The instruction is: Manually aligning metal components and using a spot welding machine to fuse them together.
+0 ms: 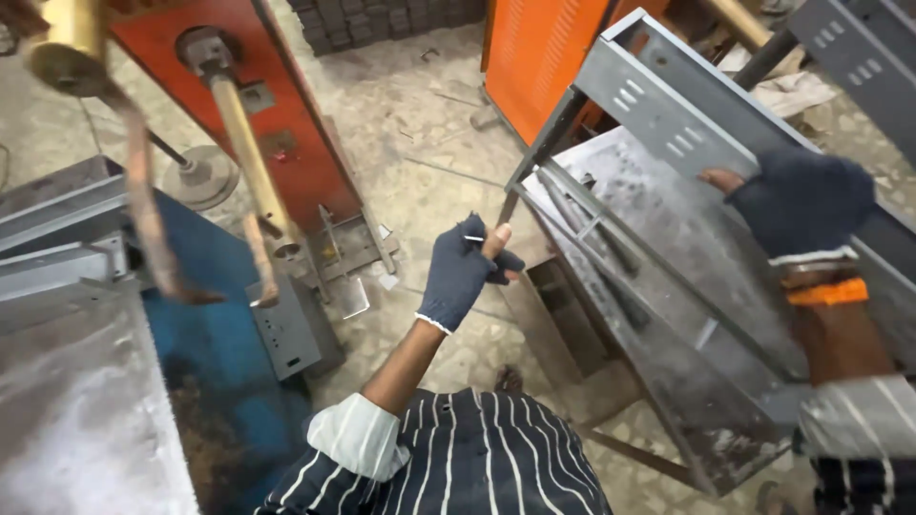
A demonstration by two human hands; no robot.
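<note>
Workshop floor of pale stone lies below. Gloved right hand [797,205] grips the edge of a grey slotted metal channel [668,114], resting tilted on a steel worktop [668,277]. Gloved left hand [469,267] pinches a small pin [474,237], well apart.

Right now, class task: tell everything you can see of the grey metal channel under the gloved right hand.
The grey metal channel is a long folded sheet-metal trough with upturned side walls and rows of small slots. It looks dull and galvanised. It lies tilted, running diagonally over a stained metal table. The right hand, in a dark fingerless glove, rests on its wall.
</note>
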